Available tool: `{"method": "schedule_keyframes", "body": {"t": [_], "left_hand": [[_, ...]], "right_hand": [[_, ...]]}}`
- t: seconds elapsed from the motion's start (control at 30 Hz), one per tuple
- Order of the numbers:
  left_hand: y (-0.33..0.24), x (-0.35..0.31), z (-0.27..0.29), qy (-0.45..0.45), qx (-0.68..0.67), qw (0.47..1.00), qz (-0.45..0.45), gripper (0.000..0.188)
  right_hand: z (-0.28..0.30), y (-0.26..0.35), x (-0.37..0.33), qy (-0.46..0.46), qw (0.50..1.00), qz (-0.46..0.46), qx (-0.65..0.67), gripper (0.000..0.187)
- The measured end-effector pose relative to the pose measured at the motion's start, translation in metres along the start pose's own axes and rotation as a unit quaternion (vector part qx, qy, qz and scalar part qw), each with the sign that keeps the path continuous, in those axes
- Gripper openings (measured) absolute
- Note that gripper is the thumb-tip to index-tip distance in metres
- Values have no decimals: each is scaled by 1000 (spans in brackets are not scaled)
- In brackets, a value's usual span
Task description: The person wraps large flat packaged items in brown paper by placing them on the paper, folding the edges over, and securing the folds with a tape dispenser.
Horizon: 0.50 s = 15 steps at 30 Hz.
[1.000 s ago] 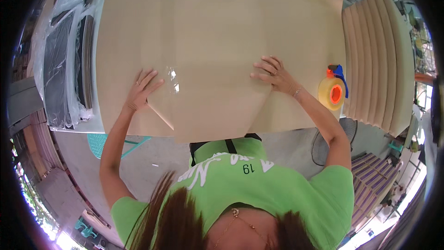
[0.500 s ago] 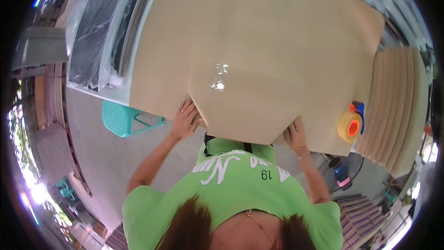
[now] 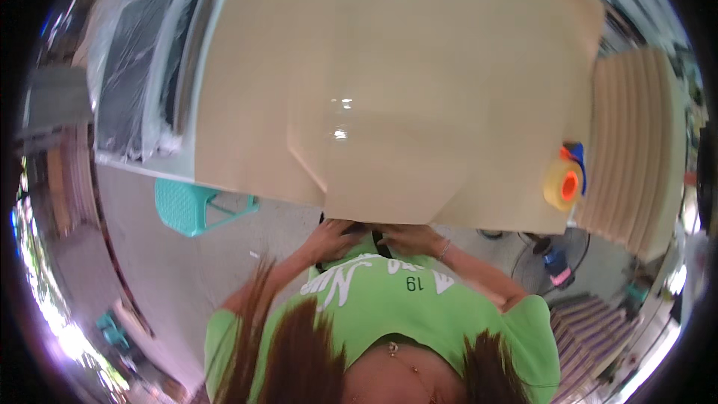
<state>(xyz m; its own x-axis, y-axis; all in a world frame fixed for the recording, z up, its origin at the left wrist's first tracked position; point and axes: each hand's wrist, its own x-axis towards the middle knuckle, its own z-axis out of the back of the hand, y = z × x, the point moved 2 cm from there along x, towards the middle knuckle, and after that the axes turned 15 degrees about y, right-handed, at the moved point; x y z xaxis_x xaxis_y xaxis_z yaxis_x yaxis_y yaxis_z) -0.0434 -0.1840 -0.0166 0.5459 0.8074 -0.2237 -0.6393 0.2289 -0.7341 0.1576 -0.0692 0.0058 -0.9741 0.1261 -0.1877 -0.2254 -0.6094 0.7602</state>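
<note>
Your left hand (image 3: 331,238) and right hand (image 3: 410,238) meet at the near edge of a large, flat, tan cardboard sheet (image 3: 389,90), just in front of your green shirt (image 3: 389,307). The fingers of both curl around that edge, though what lies beneath them is hidden, so I cannot tell how firm the grip is. The sheet lies across a worktable and overhangs it toward you; a glossy strip of clear tape (image 3: 342,118) shines near its middle.

Toward the sheet's right corner sits a yellow tape roll on an orange-and-blue dispenser (image 3: 566,183). Beyond that corner stands a stack of tan cardboard pieces (image 3: 632,142). Left of the sheet lie dark items wrapped in clear plastic (image 3: 142,82), and below its left edge stands a teal plastic stool (image 3: 194,206).

To handle the sheet well, keep both hands level and spread a little wider (a sheet this broad probably bends easily).
</note>
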Motion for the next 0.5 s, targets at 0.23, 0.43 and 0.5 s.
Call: {"method": "schedule_keyframes", "body": {"t": [0.23,0.43,0.5], "left_hand": [[34,-16,58,-433,-481,735,202,46],[74,26,98,-416,-546,696,208,30],[75,29,103,-424,-518,709,222,28]], "right_hand": [[-21,4,-77,-414,892,-182,31,17],[70,-61,-47,-532,691,-365,326,42],[87,-72,-40,-459,692,-497,249,47]]}}
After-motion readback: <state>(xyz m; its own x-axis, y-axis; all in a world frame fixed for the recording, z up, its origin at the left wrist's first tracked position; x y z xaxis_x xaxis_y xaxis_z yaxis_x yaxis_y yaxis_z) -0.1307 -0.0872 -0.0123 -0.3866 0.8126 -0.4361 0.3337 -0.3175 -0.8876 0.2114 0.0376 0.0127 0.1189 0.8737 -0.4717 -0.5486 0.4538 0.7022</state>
